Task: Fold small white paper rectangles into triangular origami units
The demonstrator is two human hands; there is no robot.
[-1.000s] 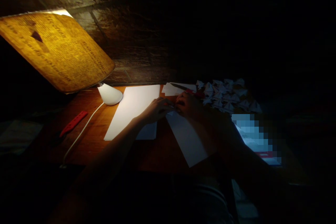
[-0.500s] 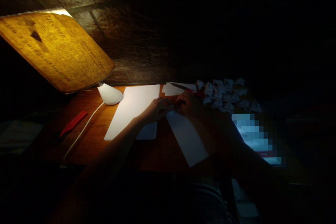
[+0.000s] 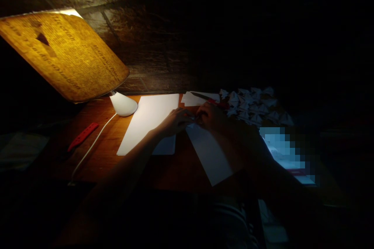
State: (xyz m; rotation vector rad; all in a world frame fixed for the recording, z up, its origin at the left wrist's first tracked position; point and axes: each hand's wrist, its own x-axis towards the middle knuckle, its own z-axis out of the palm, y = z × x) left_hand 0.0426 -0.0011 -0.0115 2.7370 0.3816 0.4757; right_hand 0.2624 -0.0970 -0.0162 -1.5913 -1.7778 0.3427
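A loose white paper sheet (image 3: 207, 155) lies slantwise on the table in front of me. At its far end my left hand (image 3: 175, 120) and my right hand (image 3: 206, 116) meet, fingers bent and pinched together on a small folded piece of paper (image 3: 191, 125). Whether this piece belongs to the sheet below cannot be made out in the dim light. My left wrist crosses over a stack of white paper (image 3: 154, 114). Just beyond my right hand lies a pair of scissors (image 3: 214, 102) with red handles, its blades over some paper slips (image 3: 188, 99).
A lit lamp with a printed shade (image 3: 73, 58) and white base (image 3: 124, 105) stands at left, its cord (image 3: 92, 148) trailing forward. Near it lies a red cutter (image 3: 83, 137). Several folded paper figures (image 3: 251, 105) cluster at back right, above a glowing screen (image 3: 283, 151).
The whole view has shifted very slightly. Both hands stay at the far end of the sheet, with only tiny finger movement.
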